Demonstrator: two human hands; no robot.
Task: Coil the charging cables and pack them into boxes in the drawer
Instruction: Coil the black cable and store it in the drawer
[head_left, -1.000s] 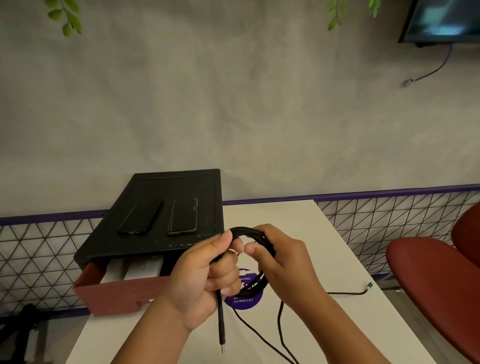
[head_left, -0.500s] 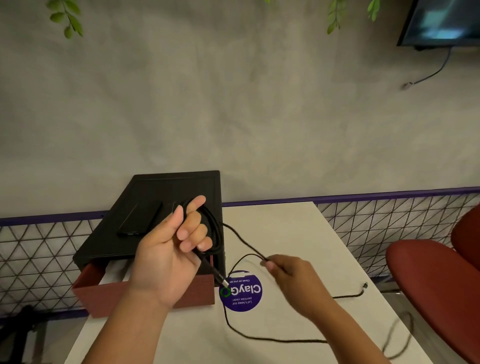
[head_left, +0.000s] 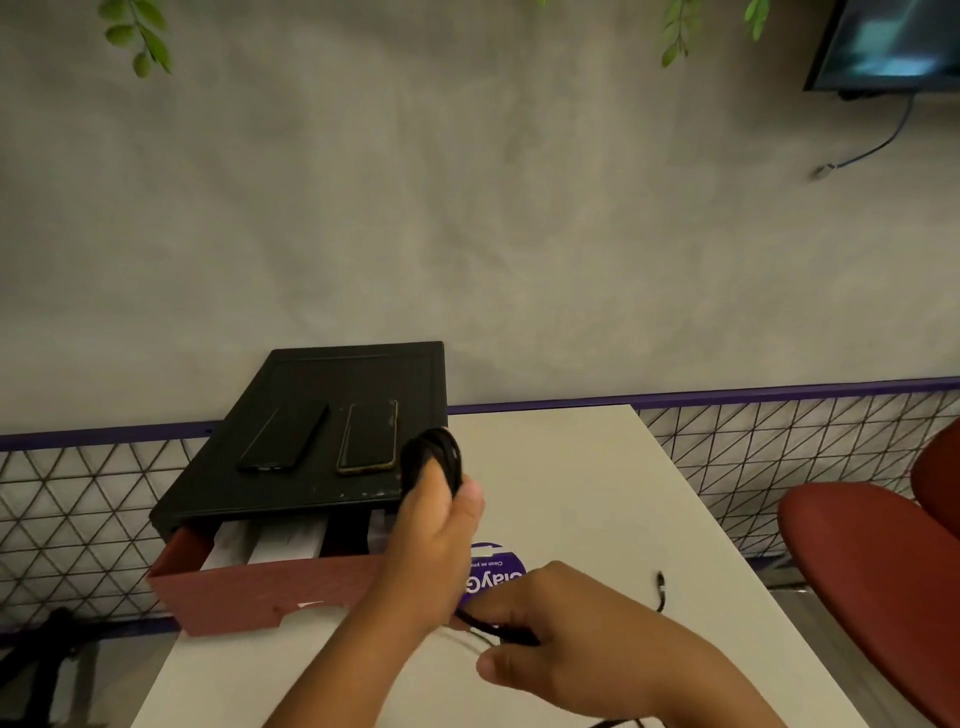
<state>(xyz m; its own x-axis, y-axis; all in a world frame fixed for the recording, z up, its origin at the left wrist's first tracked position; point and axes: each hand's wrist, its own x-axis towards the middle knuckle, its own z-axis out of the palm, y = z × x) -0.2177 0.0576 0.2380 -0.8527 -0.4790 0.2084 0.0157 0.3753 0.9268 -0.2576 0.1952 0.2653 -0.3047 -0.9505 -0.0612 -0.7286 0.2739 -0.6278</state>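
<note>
While the drawer (head_left: 260, 592) stands pulled out at left with white boxes (head_left: 280, 545) inside, the left hand (head_left: 436, 530) curls tight round the coil (head_left: 431, 457), held just above the drawer's right corner. Since half a second ago the right hand (head_left: 571, 639) has swung in below it, pinching the cable (head_left: 470, 621). The slack looks shorter, so probably a wrap or two remains. Its plug (head_left: 661, 579) lies near the right edge of the table (head_left: 597, 493), bare top around it
</note>
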